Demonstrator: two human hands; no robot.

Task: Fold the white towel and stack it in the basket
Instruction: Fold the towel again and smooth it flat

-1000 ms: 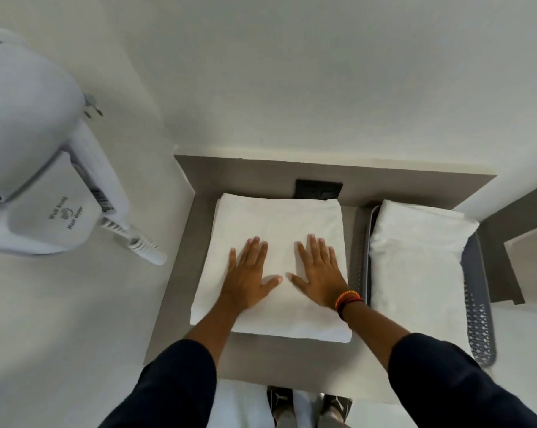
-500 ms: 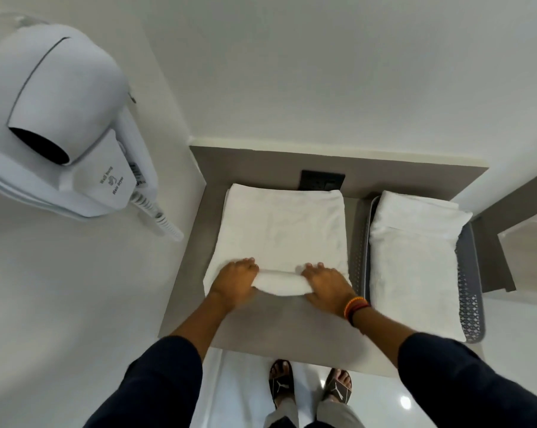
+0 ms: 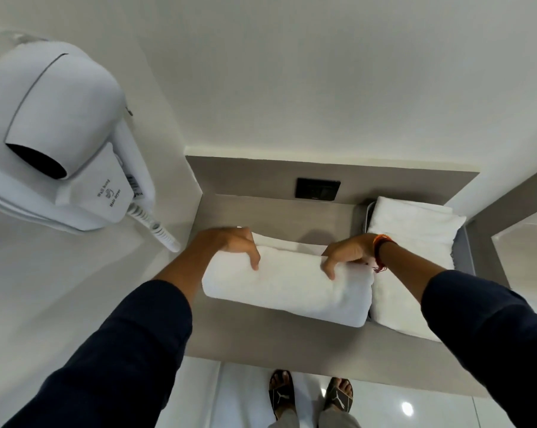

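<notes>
The folded white towel [image 3: 287, 288] sits in our two hands as a thick bundle, its long axis running left to right across the grey counter [image 3: 261, 341], and it appears lifted clear of the surface or only just resting on it; we cannot tell which. Our left hand [image 3: 230, 245] clamps the left end from above, fingers curled over the near face, and our right hand [image 3: 346, 253], the one with the orange and red wristband [image 3: 381, 247], clamps the bundle near its right end the same way. The towel's right end already reaches the stack of white towels [image 3: 415, 239] lying in the grey basket [image 3: 460, 251], which lies directly to our right. So the coming move, as we judge it, is a sideways carry to the right, with the right hand nearer the basket and leading. The stack's long axis runs away from us, so we would probably turn the bundle to match. A wall-mounted hair dryer [image 3: 57, 134] hangs well apart on the left.
</notes>
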